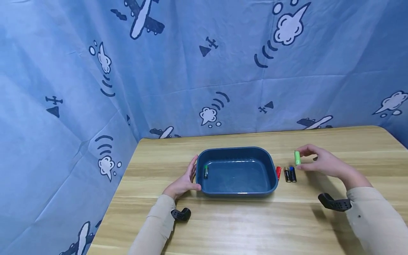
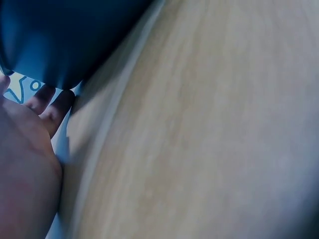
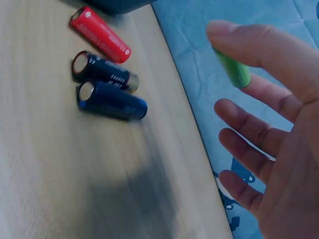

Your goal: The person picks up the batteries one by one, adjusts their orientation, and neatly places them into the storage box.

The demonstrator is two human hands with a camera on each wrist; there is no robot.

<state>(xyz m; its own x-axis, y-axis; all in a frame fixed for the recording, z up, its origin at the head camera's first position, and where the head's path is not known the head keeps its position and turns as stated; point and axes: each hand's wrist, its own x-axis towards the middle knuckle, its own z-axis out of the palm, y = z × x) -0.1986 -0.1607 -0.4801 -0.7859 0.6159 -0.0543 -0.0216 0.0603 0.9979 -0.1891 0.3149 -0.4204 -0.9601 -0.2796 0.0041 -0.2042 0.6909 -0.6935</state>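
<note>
My left hand [image 1: 183,181] grips the left end of a dark blue rectangular tub [image 1: 242,177], thumb at its near corner and fingers along the outer wall. Inside the tub, near that end, lies a green-and-black battery [image 1: 205,172]. To the right of the tub, my right hand [image 1: 326,163] pinches a light green battery [image 1: 297,158] between thumb and index finger, above the table; the other fingers are spread loosely in the right wrist view. Below it lie a red battery [image 3: 102,36], a black-and-gold battery [image 3: 105,72] and a blue-and-black battery [image 3: 113,101].
The wooden table [image 1: 242,226] extends around the tub on every side. A blue curtain [image 1: 178,71] printed with planes and clouds hangs behind the table and on its left. Each wrist wears a black camera mount [image 1: 334,203].
</note>
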